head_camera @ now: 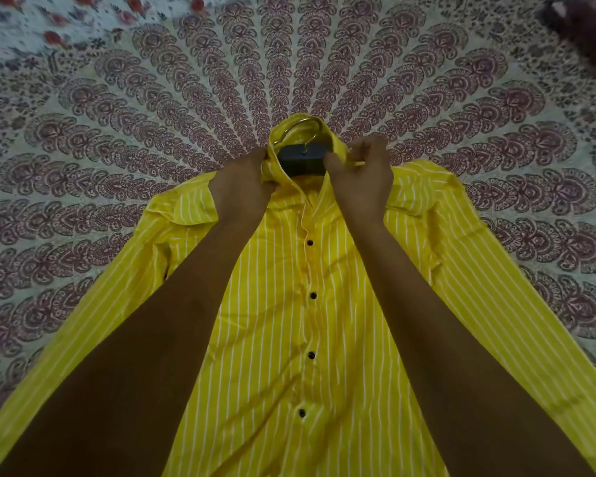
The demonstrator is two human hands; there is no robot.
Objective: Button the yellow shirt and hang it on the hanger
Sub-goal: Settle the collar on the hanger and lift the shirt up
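The yellow shirt (289, 304) with thin white stripes lies front-up on the bed, sleeves spread to both sides. Several black buttons run down its closed placket. A dark hanger (301, 160) sits inside the neck opening, its metal hook (300, 127) curving over the back of the collar. My left hand (245, 187) grips the left side of the collar. My right hand (362, 173) pinches the right collar edge beside the hanger. The hanger's arms are hidden under the shirt's shoulders.
A patterned bedsheet (152, 115) with maroon paisley rings covers the bed all round the shirt. A floral cloth (49, 22) lies at the far left. A dark blurred object (585, 32) sits at the far right corner.
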